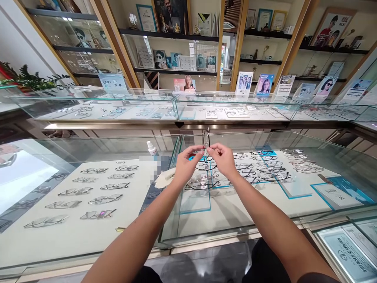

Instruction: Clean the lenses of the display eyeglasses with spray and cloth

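Fingers (pixel 194 148) of the left hand (pixel 185 163) and right hand (pixel 224 160) pinch dark-rimmed glasses (pixel 206 138) between them, above the glass-topped bench (pixel 235 208); a white spray bottle (pixel 152 149) and a pale cloth (pixel 164 179) sit near the left hand.

Near glass display counter (pixel 212 243): white spray bottle (pixel 152 149) and cream cloth (pixel 163 179) on its top, rows of spectacles (pixel 94 170) on the pale base (pixel 88 239) inside. Second glass counter (pixel 118 125) behind, printed cards (pixel 264 84) standing along its top. Wall shelves (pixel 171 36) beyond carry framed certificates (pixel 146 17) and small trophies (pixel 177 27)
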The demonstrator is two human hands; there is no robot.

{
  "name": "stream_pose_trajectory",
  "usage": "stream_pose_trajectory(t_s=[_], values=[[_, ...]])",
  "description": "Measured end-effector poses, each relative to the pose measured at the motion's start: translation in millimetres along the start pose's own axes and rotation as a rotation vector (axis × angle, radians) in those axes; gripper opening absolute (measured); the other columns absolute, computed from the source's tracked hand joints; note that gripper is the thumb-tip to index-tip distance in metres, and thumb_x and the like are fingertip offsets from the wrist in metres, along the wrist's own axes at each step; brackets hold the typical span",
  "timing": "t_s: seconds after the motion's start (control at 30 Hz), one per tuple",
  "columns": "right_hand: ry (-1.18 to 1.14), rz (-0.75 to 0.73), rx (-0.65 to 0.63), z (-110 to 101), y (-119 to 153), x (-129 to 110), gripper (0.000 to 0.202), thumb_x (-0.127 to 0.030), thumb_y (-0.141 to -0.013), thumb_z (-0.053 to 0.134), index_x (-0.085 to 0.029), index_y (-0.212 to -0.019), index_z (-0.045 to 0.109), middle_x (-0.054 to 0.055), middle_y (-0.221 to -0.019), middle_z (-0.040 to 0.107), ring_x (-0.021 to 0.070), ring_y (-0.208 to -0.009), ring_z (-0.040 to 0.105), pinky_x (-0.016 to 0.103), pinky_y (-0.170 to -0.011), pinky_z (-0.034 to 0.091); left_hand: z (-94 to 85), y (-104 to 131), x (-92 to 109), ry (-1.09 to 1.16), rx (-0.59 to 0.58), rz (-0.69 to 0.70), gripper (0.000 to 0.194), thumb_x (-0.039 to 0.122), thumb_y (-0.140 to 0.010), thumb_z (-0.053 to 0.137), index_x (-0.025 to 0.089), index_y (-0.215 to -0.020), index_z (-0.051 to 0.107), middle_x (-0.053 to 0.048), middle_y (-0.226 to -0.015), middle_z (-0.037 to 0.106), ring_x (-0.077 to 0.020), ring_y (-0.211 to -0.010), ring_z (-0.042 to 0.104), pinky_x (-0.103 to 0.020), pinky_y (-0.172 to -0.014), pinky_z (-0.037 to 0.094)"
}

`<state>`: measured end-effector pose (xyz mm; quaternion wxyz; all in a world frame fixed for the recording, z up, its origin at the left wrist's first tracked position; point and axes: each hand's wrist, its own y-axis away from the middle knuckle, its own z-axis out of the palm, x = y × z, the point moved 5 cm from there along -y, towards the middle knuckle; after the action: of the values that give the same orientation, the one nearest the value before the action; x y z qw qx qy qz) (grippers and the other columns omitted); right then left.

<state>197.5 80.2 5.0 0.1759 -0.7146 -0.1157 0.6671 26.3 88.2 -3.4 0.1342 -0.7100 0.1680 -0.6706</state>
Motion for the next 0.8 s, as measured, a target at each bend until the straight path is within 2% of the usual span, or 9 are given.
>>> stream_pose_trajectory(t_s=[0.23,0.53,0.73,0.8], values=[[0.005,-0.013,-0.079,6,2,3,0.035,-0.055,-0.089,0.074,-0.021,-0.088,0.074,-0.01,-0.056,0.033,0.0116,-0.056,0.029,0.029,-0.059,0.026,-0.8,-5,-8,0.108,-0.047,-0.02,0.039,0.054,-0.085,0.085,0.021,-0.105,0.082,-0.011,-0.115,0.082,-0.0285,-0.112,0.075,-0.044,-0.104,0.057],[0.029,-0.043,-0.06,4,2,8,0.03,-0.052,-0.092,0.073,-0.022,-0.088,0.073,-0.009,-0.057,0.034,0.0123,-0.057,0.031,0.03,-0.062,0.03,-0.9,-8,-9,0.118,-0.055,0.02,0.038,0.056,-0.087,0.082,0.021,-0.102,0.078,-0.01,-0.112,0.081,-0.0269,-0.11,0.074,-0.043,-0.103,0.057],[0.101,-0.059,0.018,-5,-1,6,0.027,-0.049,-0.093,0.071,-0.022,-0.088,0.073,-0.009,-0.056,0.037,0.0125,-0.055,0.035,0.03,-0.06,0.031,-9.2,-11,-14,0.101,-0.014,0.01,0.036,0.056,-0.091,0.077,0.022,-0.103,0.077,-0.009,-0.11,0.079,-0.0235,-0.104,0.072,-0.038,-0.093,0.057],[0.173,-0.091,0.086,-13,-3,2,0.028,-0.049,-0.096,0.068,-0.022,-0.091,0.075,-0.008,-0.055,0.046,0.0133,-0.055,0.042,0.03,-0.06,0.033,-12.7,-14,-17,0.09,-0.009,0.001,0.037,0.056,-0.092,0.076,0.021,-0.103,0.076,-0.008,-0.11,0.078,-0.0223,-0.1,0.071,-0.036,-0.088,0.057]])
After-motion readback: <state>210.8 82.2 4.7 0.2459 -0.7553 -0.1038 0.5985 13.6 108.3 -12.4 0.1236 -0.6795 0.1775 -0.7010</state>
